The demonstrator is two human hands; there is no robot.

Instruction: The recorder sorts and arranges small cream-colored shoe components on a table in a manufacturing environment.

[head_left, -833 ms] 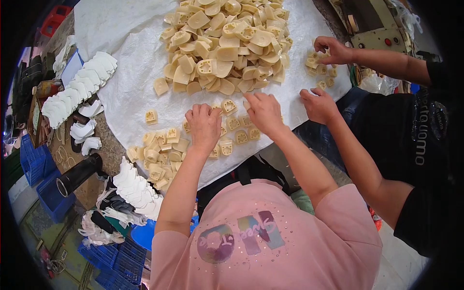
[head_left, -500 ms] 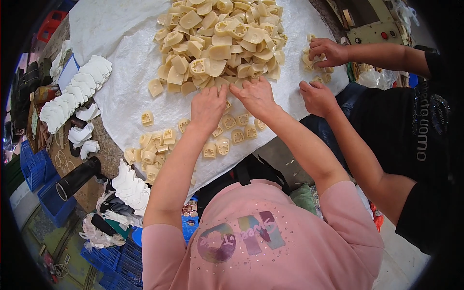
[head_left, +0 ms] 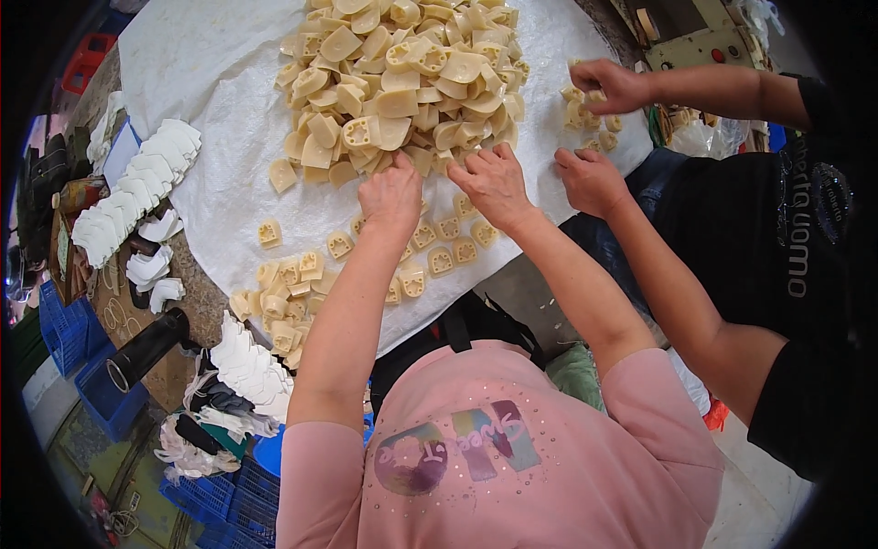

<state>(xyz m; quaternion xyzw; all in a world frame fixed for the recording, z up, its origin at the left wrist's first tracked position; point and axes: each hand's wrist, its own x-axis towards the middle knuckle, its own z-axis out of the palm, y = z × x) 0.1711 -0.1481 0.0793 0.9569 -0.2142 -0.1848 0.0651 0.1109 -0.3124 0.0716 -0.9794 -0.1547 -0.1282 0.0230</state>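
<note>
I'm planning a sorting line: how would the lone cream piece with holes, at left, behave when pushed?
The cream piece looks stiff, judging by its crisp edges. It is probably light for its size, given its hollows. Pushed, it would likely slide on the white sheet rather than roll, since it seems to rest flat.

Wears a pink shirt (head_left: 572,476) with short, loose sleeves (head_left: 315,457). Bears across the front a large print (head_left: 409,467) of block shapes in muted purple and grey-green, overlaid with pale script (head_left: 502,425) and finely speckled all around. Shows, at the waist, black cloth (head_left: 494,322) and a narrow black strap (head_left: 455,333).
</note>
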